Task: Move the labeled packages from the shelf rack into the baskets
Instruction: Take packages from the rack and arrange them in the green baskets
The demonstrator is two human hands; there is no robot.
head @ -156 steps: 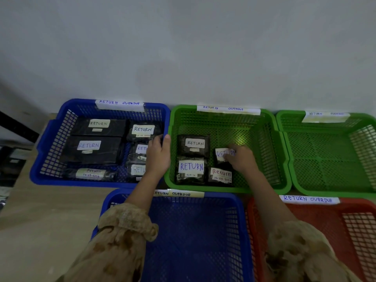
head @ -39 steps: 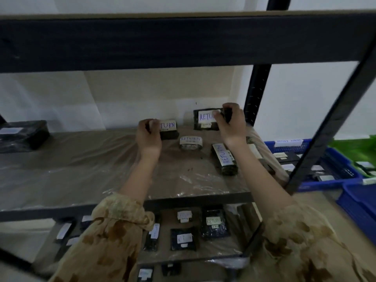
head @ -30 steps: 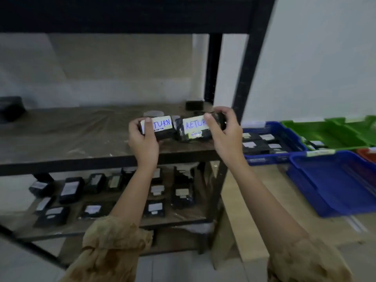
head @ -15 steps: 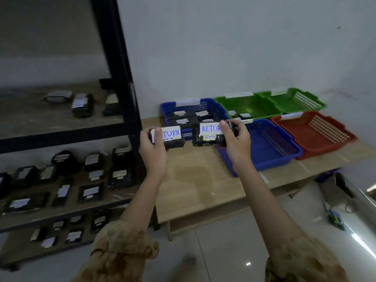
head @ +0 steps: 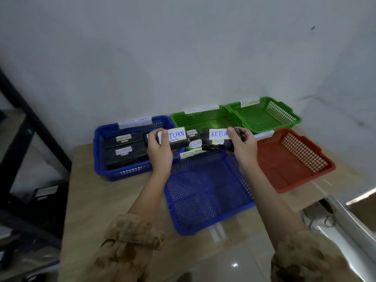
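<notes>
My left hand (head: 159, 152) grips a black package (head: 176, 138) with a white RETURN label, held up above the gap between the far blue basket (head: 97, 155) and the near blue basket (head: 205, 192). My right hand (head: 243, 147) grips a second black RETURN package (head: 216, 139), held in front of the left green basket (head: 205, 119). The far blue basket holds several black labeled packages (head: 126, 151). More labeled packages lie in the left green basket, mostly hidden behind my hands. The near blue basket is empty.
An empty green basket (head: 264, 115) stands at the back right and an empty red basket (head: 293, 159) in front of it, all on a light wooden table (head: 97, 200). The black shelf rack (head: 30, 127) stands at the left. A white wall runs behind.
I have turned from the shelf rack to the table, carrying one package in each hand. The baskets are now close and centred below my hands.
</notes>
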